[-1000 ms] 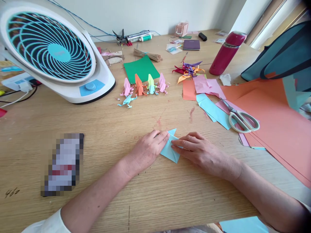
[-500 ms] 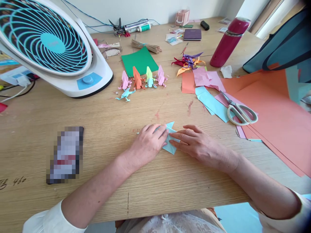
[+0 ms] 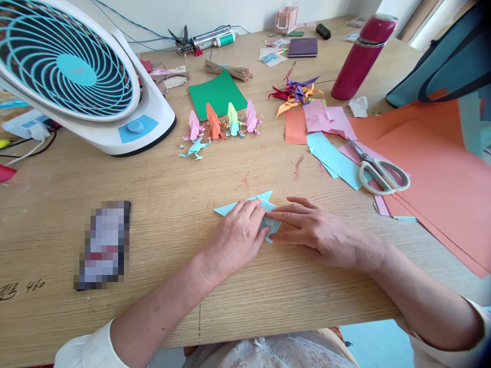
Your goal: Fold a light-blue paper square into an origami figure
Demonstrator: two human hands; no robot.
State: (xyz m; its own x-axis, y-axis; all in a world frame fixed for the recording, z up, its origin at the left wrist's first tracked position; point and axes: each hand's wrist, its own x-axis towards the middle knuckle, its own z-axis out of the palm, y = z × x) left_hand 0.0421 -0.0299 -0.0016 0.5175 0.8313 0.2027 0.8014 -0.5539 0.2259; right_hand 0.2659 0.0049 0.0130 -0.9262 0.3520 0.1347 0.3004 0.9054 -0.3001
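A light blue folded paper (image 3: 245, 205) lies flat on the wooden table (image 3: 161, 204) in front of me. My left hand (image 3: 240, 235) lies on its left part with fingers stretched out and pressed down. My right hand (image 3: 312, 230) rests on its right part, forefinger extended along a fold. Most of the paper is hidden under both hands; only its upper points show.
A white and teal fan (image 3: 76, 76) stands at the back left. Several small folded paper frogs (image 3: 220, 125) sit ahead, behind them a green sheet (image 3: 217, 92). Scissors (image 3: 378, 171) lie on coloured sheets at the right, near large orange sheets (image 3: 437, 168) and a red flask (image 3: 360, 53). A dark blurred object (image 3: 103, 245) lies at the left.
A flap of the blue paper has opened out to the left, its point now showing beyond my left hand. Both hands shifted slightly over the paper.
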